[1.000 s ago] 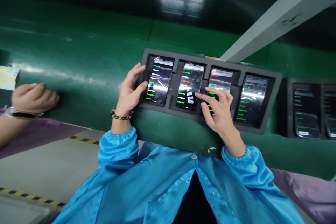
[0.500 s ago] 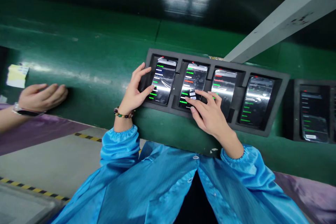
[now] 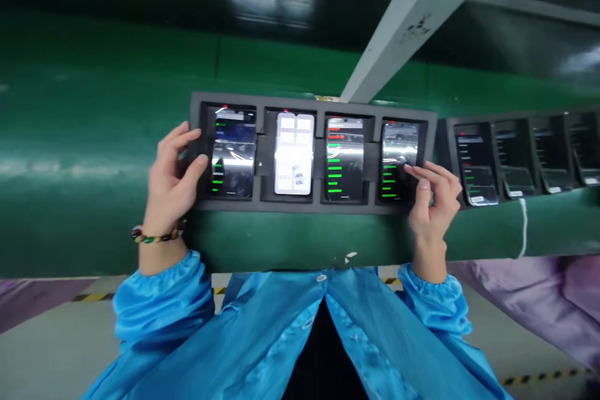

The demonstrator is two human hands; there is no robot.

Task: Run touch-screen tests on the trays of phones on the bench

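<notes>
A grey foam tray [image 3: 290, 207] lies in front of me with a row of phones in its slots. At the tray's left end rests my left hand [image 3: 172, 181], thumb and fingers spread, touching the edge beside the leftmost phone [image 3: 233, 153]. The second phone [image 3: 294, 150] shows a bright white screen. Green and red lines of text light the third phone [image 3: 345, 159]. Over the rightmost phone [image 3: 399, 156], my right hand [image 3: 434, 197] has a forefinger reaching to the dark screen with green lines. That hand holds nothing; its other fingers are loosely bent.
A second dark tray [image 3: 450, 137] with several phones stands close by on the right, and a white cable [image 3: 524, 228] hangs below it. A grey metal post [image 3: 398, 31] rises behind my tray. Purple clothing [image 3: 529, 300] of another person shows at right.
My right hand has moved from the second phone to the rightmost one. The second phone's screen has turned from dark to white. My view has swung right; the other person's hand has left it.
</notes>
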